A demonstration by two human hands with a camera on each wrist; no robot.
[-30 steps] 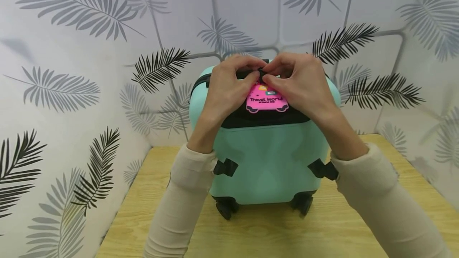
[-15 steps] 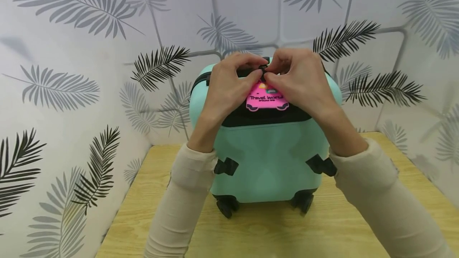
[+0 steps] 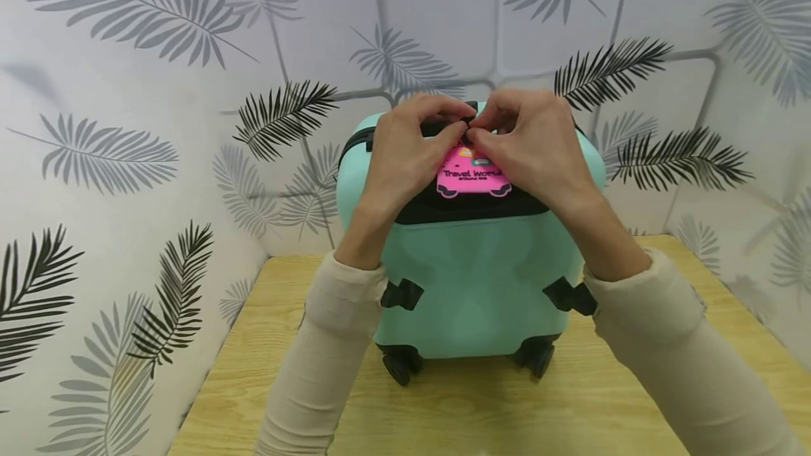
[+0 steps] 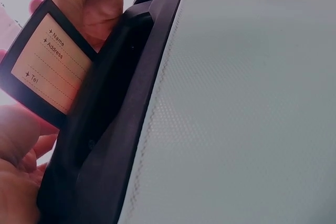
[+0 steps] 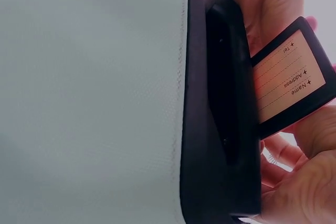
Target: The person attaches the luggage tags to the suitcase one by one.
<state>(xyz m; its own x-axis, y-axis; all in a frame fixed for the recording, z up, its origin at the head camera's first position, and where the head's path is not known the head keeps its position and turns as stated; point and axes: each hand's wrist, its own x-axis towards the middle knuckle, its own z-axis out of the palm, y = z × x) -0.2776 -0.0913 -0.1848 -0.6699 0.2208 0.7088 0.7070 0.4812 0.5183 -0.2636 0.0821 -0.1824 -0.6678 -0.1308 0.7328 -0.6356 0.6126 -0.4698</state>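
A mint-green suitcase (image 3: 475,280) stands upright on its black wheels, its black handle (image 3: 469,211) across the upper part. A pink luggage tag (image 3: 472,176) printed "Travel World" hangs at the handle. Both hands meet above the tag: my left hand (image 3: 405,153) and my right hand (image 3: 538,146) pinch its small black strap (image 3: 467,136) between thumb and fingers. The fingertips largely cover the strap and its fastening. In the left wrist view the card side of the tag (image 4: 56,59) shows Name, Address and Tel lines; the right wrist view shows the same tag (image 5: 291,74).
The suitcase rests on a yellow wood-grain table (image 3: 443,414). Behind and beside it rises a pale wall (image 3: 190,181) with grey and black feather patterns. Black corner straps (image 3: 402,294) sit low on the suitcase front, and its black zipper band (image 3: 356,143) runs round the edge.
My right hand's fingertips have shifted slightly to the right over the strap. The left hand keeps nearly the same place, and the suitcase and tag stay put.
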